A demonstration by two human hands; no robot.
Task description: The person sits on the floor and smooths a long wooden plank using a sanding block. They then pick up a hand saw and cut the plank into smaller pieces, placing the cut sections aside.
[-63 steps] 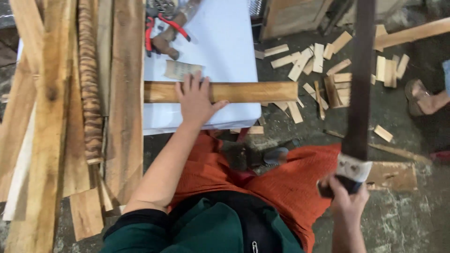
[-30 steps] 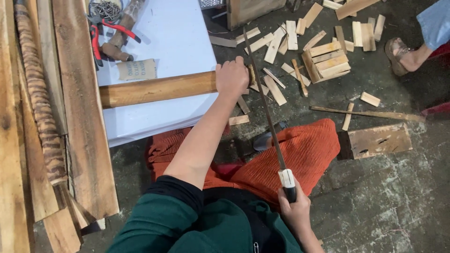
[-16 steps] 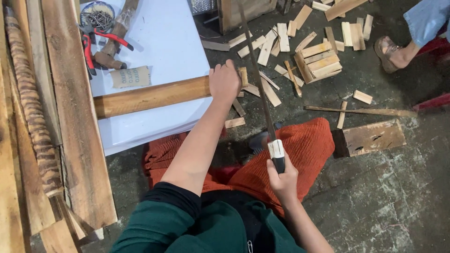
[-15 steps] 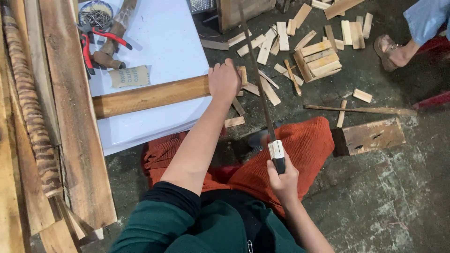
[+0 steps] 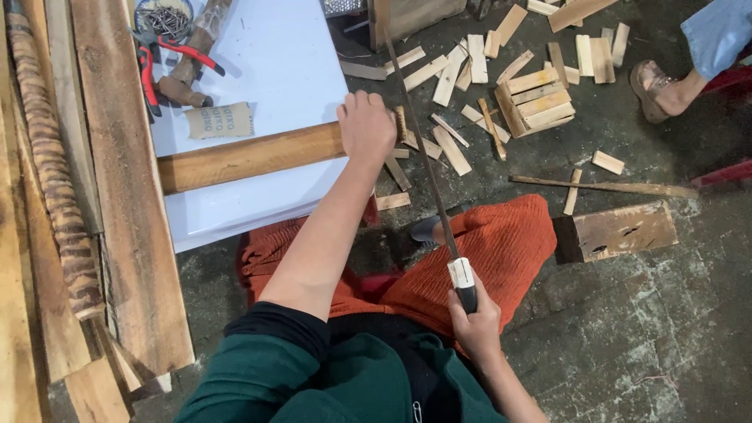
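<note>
White surface w/ wood billet lying across it; left hand fingers clenched over its end. Right hand grips long blade, edge just right of those fingers. Best: pin billet firm, strike clear of knuckles.

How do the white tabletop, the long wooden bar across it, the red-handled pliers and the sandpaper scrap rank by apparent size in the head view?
1. White tabletop
2. Long wooden bar
3. Red-handled pliers
4. Sandpaper scrap, close to the pliers, so that order is unsure.
</note>
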